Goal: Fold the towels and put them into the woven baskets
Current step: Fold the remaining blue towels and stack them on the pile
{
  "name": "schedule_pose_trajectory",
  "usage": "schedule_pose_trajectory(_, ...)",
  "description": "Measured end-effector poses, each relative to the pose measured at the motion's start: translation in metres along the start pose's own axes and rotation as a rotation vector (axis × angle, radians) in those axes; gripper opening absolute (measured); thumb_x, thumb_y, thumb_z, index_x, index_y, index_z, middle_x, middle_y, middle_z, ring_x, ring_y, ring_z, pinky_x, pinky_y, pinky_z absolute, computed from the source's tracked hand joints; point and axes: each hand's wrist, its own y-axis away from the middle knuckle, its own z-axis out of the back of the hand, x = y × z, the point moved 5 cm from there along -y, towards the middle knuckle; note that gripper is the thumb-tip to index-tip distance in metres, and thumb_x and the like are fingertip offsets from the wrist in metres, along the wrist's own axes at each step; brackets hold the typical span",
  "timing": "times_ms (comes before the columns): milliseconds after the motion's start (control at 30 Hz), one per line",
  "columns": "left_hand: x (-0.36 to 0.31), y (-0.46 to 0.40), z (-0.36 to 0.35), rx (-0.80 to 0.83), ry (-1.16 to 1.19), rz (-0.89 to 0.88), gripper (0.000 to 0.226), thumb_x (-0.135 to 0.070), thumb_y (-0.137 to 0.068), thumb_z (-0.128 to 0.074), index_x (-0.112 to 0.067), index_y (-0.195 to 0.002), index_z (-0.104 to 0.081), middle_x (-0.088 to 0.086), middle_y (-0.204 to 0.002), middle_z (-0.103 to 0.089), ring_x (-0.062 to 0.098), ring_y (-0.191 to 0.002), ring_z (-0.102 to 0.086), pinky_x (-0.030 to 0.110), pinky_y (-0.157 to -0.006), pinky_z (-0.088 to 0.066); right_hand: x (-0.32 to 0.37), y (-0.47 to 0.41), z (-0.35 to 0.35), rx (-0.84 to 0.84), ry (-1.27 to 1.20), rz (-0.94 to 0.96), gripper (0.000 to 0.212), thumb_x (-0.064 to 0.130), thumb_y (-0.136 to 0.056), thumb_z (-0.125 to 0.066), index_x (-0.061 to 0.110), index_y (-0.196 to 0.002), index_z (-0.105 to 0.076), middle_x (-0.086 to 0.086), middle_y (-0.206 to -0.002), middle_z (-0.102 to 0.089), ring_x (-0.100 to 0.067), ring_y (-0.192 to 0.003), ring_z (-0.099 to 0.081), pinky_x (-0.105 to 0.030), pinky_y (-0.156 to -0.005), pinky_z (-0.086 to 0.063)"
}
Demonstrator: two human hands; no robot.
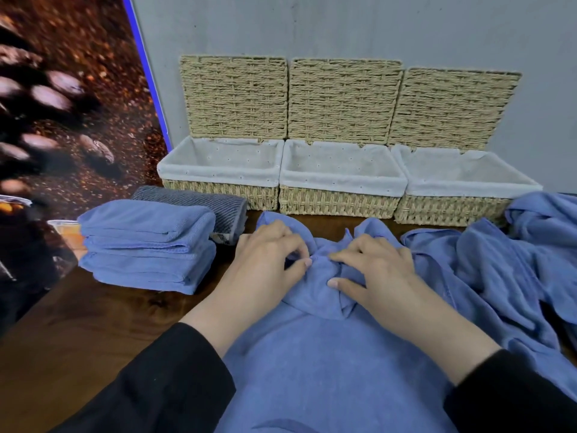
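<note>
At centre frame, both hands pinch bunched folds of a blue towel spread on the desk: left hand and right hand, fingers curled into the cloth. Three open woven baskets line the wall above; folded towels sit stacked at left, loose towels at right.

Three baskets stand side by side along the wall at the back of the table, lids leaning behind them. Before the left basket lies a stack of folded towels. A loose towel lies in the middle under both hands, more loose towels to its right.
</note>
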Motion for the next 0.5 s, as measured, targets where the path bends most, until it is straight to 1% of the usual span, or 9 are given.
schedule_pose_trajectory(100, -0.009, 0.004, 0.004, -0.006, 0.062, -0.062, 0.013, -0.030, -0.096, -0.059, -0.028, -0.083, -0.057, -0.010, -0.096, -0.062, 0.010, -0.103, -0.055, 0.032, -0.096, -0.032, 0.003, 0.001, 0.002, -0.099, -0.021, 0.030, 0.013, 0.043, -0.087, -0.074, 0.035, -0.094, -0.067, 0.014, -0.100, -0.048, -0.017, -0.100, -0.046, -0.036, -0.081, -0.021)
schedule_pose_trajectory(200, -0.014, 0.006, 0.011, 0.000, 0.161, -0.011, 0.015, -0.039, -0.100, -0.048, -0.039, -0.085, -0.049, -0.012, -0.080, -0.060, 0.004, -0.096, -0.048, 0.019, -0.088, -0.037, 0.006, 0.005, 0.021, -0.275, -0.103, 0.054, 0.016, 0.040, -0.082, -0.067, 0.029, -0.075, -0.057, 0.014, -0.112, -0.056, -0.010, -0.112, -0.047, -0.035, -0.093, -0.024)
schedule_pose_trajectory(267, -0.015, 0.007, 0.013, 0.023, 0.177, -0.012, 0.009, -0.041, -0.097, -0.055, -0.043, -0.090, -0.050, -0.014, -0.075, -0.057, 0.002, -0.091, -0.048, 0.012, -0.076, -0.036, 0.010, 0.007, 0.034, -0.330, -0.174, 0.121, 0.019, 0.033, -0.082, -0.062, 0.028, -0.069, -0.049, 0.015, -0.113, -0.062, -0.004, -0.122, -0.050, -0.031, -0.107, -0.023)
schedule_pose_trajectory(333, -0.016, 0.007, 0.015, 0.024, 0.148, -0.068, 0.006, -0.035, -0.096, -0.065, -0.036, -0.099, -0.060, -0.022, -0.077, -0.058, -0.002, -0.088, -0.051, 0.010, -0.072, -0.036, 0.011, 0.009, 0.044, -0.317, -0.228, 0.176, 0.024, 0.028, -0.084, -0.058, 0.027, -0.066, -0.041, 0.012, -0.097, -0.069, -0.004, -0.117, -0.058, -0.027, -0.115, -0.024)
schedule_pose_trajectory(367, -0.017, 0.008, 0.018, -0.001, 0.138, -0.095, 0.006, -0.033, -0.095, -0.067, -0.032, -0.100, -0.064, -0.024, -0.079, -0.059, -0.004, -0.087, -0.052, 0.010, -0.074, -0.036, 0.011, 0.011, 0.047, -0.288, -0.243, 0.186, 0.027, 0.028, -0.085, -0.057, 0.026, -0.064, -0.039, 0.010, -0.083, -0.068, -0.006, -0.103, -0.063, -0.023, -0.110, -0.030)
schedule_pose_trajectory(400, -0.018, 0.008, 0.022, -0.041, 0.131, -0.118, 0.006, -0.033, -0.096, -0.066, -0.028, -0.097, -0.067, -0.023, -0.080, -0.060, -0.005, -0.087, -0.052, 0.011, -0.076, -0.037, 0.010, 0.014, 0.051, -0.253, -0.246, 0.176, 0.032, 0.028, -0.086, -0.059, 0.028, -0.063, -0.036, 0.011, -0.070, -0.060, -0.007, -0.083, -0.061, -0.016, -0.095, -0.038)
schedule_pose_trajectory(433, -0.018, 0.010, 0.026, -0.087, 0.120, -0.133, 0.011, -0.033, -0.096, -0.062, -0.024, -0.093, -0.068, -0.018, -0.080, -0.061, -0.003, -0.085, -0.053, 0.014, -0.078, -0.038, 0.008, 0.017, 0.054, -0.212, -0.239, 0.152, 0.038, 0.030, -0.087, -0.063, 0.031, -0.063, -0.034, 0.011, -0.062, -0.050, -0.007, -0.067, -0.051, -0.013, -0.074, -0.038)
schedule_pose_trajectory(467, -0.018, 0.011, 0.030, -0.132, 0.109, -0.137, 0.016, -0.034, -0.096, -0.059, -0.022, -0.089, -0.068, -0.015, -0.078, -0.060, 0.001, -0.082, -0.053, 0.020, -0.077, -0.041, 0.005, 0.020, 0.057, -0.159, -0.229, 0.116, 0.042, 0.033, -0.089, -0.068, 0.033, -0.064, -0.033, 0.010, -0.058, -0.043, -0.010, -0.058, -0.042, -0.017, -0.059, -0.033)
schedule_pose_trajectory(500, -0.017, 0.013, 0.035, -0.173, 0.100, -0.132, 0.018, -0.034, -0.097, -0.058, -0.021, -0.088, -0.067, -0.014, -0.077, -0.059, 0.004, -0.079, -0.053, 0.025, -0.075, -0.043, 0.000, 0.025, 0.060, -0.085, -0.213, 0.073, 0.042, 0.036, -0.089, -0.070, 0.033, -0.066, -0.036, 0.009, -0.058, -0.043, -0.012, -0.055, -0.039, -0.022, -0.053, -0.030)
